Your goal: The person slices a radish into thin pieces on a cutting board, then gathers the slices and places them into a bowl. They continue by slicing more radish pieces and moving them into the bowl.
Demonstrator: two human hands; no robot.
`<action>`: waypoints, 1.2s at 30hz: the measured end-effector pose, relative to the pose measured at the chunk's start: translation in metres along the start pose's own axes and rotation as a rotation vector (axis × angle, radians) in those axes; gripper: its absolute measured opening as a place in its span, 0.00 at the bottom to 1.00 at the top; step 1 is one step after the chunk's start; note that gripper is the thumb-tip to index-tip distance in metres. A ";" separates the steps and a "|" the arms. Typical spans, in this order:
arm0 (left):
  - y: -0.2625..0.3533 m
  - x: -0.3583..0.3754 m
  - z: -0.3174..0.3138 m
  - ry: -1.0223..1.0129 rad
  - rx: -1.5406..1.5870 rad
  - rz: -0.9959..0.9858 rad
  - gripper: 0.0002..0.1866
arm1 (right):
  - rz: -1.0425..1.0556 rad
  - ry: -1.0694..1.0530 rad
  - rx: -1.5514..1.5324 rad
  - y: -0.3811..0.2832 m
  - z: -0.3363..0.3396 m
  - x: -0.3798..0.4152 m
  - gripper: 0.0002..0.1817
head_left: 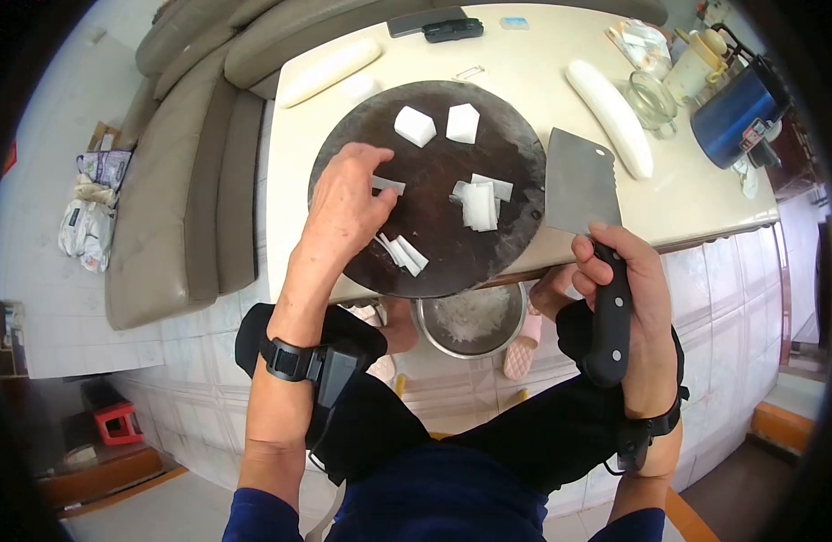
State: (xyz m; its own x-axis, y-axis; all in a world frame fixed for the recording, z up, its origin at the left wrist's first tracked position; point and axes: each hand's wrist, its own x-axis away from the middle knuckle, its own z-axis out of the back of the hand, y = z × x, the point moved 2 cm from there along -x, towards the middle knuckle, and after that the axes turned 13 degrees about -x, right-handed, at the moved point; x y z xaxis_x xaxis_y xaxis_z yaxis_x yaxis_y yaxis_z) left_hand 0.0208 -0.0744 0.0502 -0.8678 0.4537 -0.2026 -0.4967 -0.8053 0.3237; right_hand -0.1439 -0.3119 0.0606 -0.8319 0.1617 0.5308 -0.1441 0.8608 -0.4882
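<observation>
My right hand [637, 280] grips the black handle of a cleaver [582, 185], whose broad blade stands off the right edge of the round dark chopping board [438, 257]. My left hand [346, 194] is over the board's left side, thumb and fingers apart around a thin white radish slice [389, 185]. Below it lies a small fan of white radish strips [405, 254]. On the right of the board is a stack of thin slices [481, 205]. Two thick radish chunks, a left one [415, 126] and a right one [463, 124], sit towards the back.
Peeled white radishes lie on the table, one at the back left [330, 72] and one at the right [612, 117]. A glass mug [651, 101] and a blue jug [737, 110] stand at the right. Beneath the board's front edge is a metal bowl [427, 330] with white shreds.
</observation>
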 end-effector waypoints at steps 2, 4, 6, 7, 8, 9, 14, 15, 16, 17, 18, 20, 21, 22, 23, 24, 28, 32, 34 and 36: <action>-0.018 0.001 -0.018 0.022 -0.171 -0.097 0.14 | -0.001 -0.006 -0.008 0.001 0.000 0.000 0.11; -0.009 0.000 -0.012 -0.058 -0.119 -0.033 0.14 | -0.001 -0.009 -0.012 0.001 -0.001 0.000 0.11; -0.001 0.000 -0.010 -0.157 -0.076 0.005 0.12 | 0.011 -0.013 0.021 0.001 -0.002 0.001 0.10; -0.001 0.001 -0.011 -0.156 -0.077 0.003 0.12 | 0.013 -0.014 0.020 0.002 -0.002 0.001 0.10; 0.000 0.001 -0.015 -0.157 -0.015 -0.002 0.11 | 0.004 0.008 0.018 0.003 -0.002 0.001 0.10; 0.002 0.000 -0.018 -0.158 0.049 -0.008 0.10 | -0.003 0.030 0.018 0.003 -0.002 0.000 0.10; 0.018 0.002 -0.026 -0.218 0.261 -0.112 0.12 | 0.029 0.042 0.029 0.005 -0.004 -0.001 0.10; 0.021 0.003 -0.026 -0.211 0.262 -0.110 0.12 | 0.046 0.050 0.065 0.005 -0.005 0.001 0.10; 0.024 0.005 -0.024 -0.128 0.348 -0.156 0.13 | 0.045 0.044 0.071 0.006 -0.006 0.003 0.10; 0.026 0.006 -0.021 -0.045 0.432 -0.203 0.14 | 0.118 -0.011 0.160 0.005 -0.009 0.006 0.10; 0.026 0.007 -0.011 -0.043 0.376 -0.188 0.15 | 0.190 -0.065 0.248 0.004 -0.013 0.009 0.09; 0.026 0.016 0.011 0.002 0.306 -0.202 0.14 | 0.206 -0.118 0.414 0.001 -0.022 0.020 0.09; 0.023 0.022 0.018 0.042 0.235 -0.220 0.13 | 0.224 -0.165 0.577 -0.002 -0.026 0.026 0.08; 0.020 0.030 0.022 0.083 0.190 -0.276 0.11 | 0.199 -0.216 0.681 -0.002 -0.028 0.033 0.07; 0.015 0.038 0.024 0.081 0.190 -0.276 0.11 | 0.198 -0.216 0.680 0.001 -0.027 0.035 0.07; 0.012 0.047 0.023 0.019 0.171 -0.350 0.11 | 0.198 -0.235 0.777 0.006 -0.027 0.037 0.07; 0.003 0.067 0.014 -0.071 0.117 -0.524 0.10 | 0.164 -0.304 1.006 0.019 -0.031 0.031 0.08; 0.002 0.073 0.006 -0.061 0.064 -0.598 0.13 | 0.238 -0.411 1.278 0.029 -0.030 0.025 0.08; 0.002 0.073 0.006 -0.051 0.045 -0.601 0.13 | 0.240 -0.431 1.409 0.031 -0.032 0.024 0.08; 0.003 0.073 0.006 -0.090 0.006 -0.577 0.14 | 0.279 -0.451 1.529 0.034 -0.039 0.025 0.09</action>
State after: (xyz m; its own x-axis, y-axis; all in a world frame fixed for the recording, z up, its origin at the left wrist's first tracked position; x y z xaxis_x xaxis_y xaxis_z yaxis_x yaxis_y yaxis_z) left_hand -0.0435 -0.0411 0.0421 -0.4548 0.8491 -0.2687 -0.8893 -0.4164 0.1891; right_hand -0.1484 -0.2597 0.0848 -0.9639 -0.1627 0.2105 -0.1105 -0.4748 -0.8731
